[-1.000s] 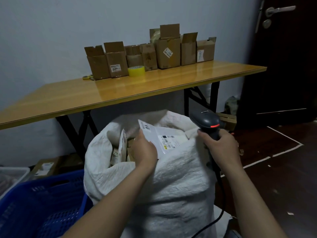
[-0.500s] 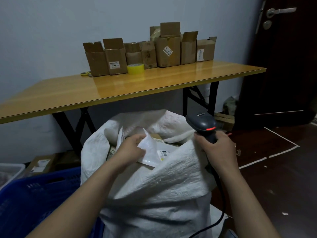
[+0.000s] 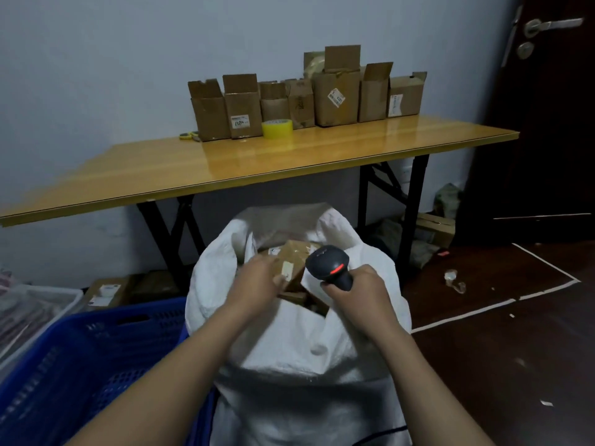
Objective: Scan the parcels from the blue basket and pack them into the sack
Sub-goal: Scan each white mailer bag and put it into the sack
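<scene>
**Parcel [image 3: 291, 262] at the mouth of the sack [image 3: 299, 342]**

The brown parcel sits in the open top of the white sack. On it lies the left hand [image 3: 257, 281], blurred, so I cannot tell its grip. Beside it the right hand [image 3: 360, 294] clasps the scanner [image 3: 328, 263]. To the left stands the basket [image 3: 80, 349].

I'm looking at a small parcel-packing room, possibly a home back room, open cardboard boxes [image 3: 336, 98] lined along a folding counter [image 3: 289, 162] against a bare wall, yellow tape roll [image 3: 277, 128], blue basket [image 3: 96, 349], white sack [image 3: 299, 342] stuffed with parcels, barcode scanner [image 3: 328, 263], dark door [image 3: 531, 123]
</scene>
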